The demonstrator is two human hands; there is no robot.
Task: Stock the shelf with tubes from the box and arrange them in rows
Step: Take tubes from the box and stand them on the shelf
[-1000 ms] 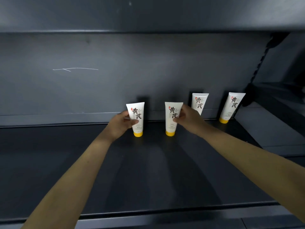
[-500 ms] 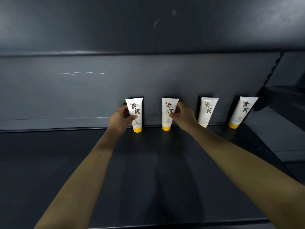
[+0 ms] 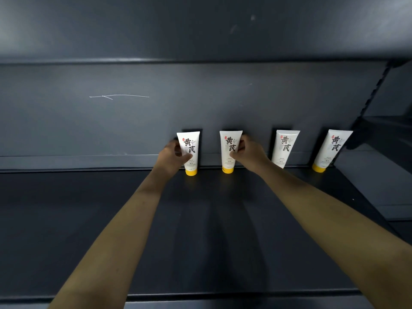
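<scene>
White tubes with yellow caps stand cap-down in a row against the back wall of a dark shelf [image 3: 89, 208]. My left hand [image 3: 171, 158] grips the leftmost tube [image 3: 189, 150] from its left side. My right hand [image 3: 250, 155] grips the second tube [image 3: 229, 148] from its right side. Both held tubes stand with their caps on the shelf by the back wall. Further right, a third tube [image 3: 284, 148] and a fourth tube [image 3: 333, 149] lean on the wall untouched. The box is out of view.
The shelf above [image 3: 200, 30] overhangs the row closely. A slotted upright [image 3: 370, 97] and a neighbouring shelf bay [image 3: 383, 139] bound the right side. The back wall bears a pale scratch [image 3: 118, 97]. The shelf's front lip [image 3: 223, 296] runs along the bottom.
Both hands have pushed their tubes from the mid-shelf back to the rear wall, into line with the two tubes on the right. The camera has moved closer.
</scene>
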